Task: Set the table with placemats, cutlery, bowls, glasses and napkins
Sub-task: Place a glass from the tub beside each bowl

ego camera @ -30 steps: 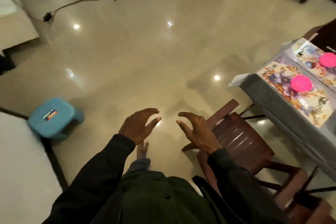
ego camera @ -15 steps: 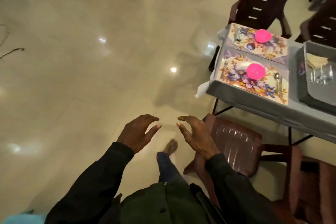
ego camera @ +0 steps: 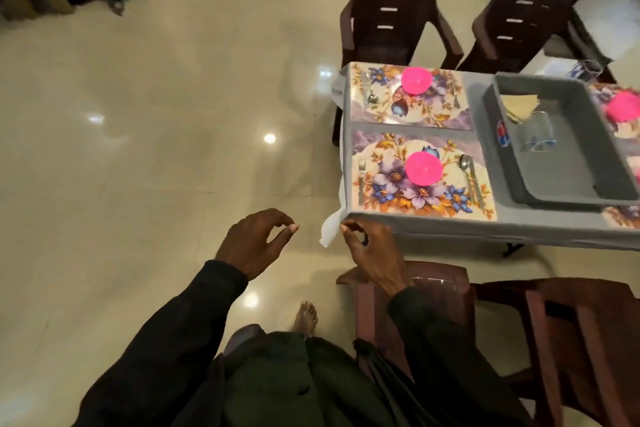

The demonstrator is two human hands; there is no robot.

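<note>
The person's two hands are hanging apart over the floor, both holding nothing. The left hand is hovering with fingers loosely curled, thumb and forefinger not meeting. The right hand is curling loosely at the near corner of the worktop, just beside the white cloth corner; I cannot tell whether it is touching it. A brown chair is standing under that arm.

On the worktop, the near placemat is carrying a pink bowl in the middle, a fork on its left and a spoon on its right. The far placemat is lying just beyond with a second pink bowl. To the right, a grey tray is holding glasses and a yellowish napkin. Two dark chairs are standing behind.
</note>
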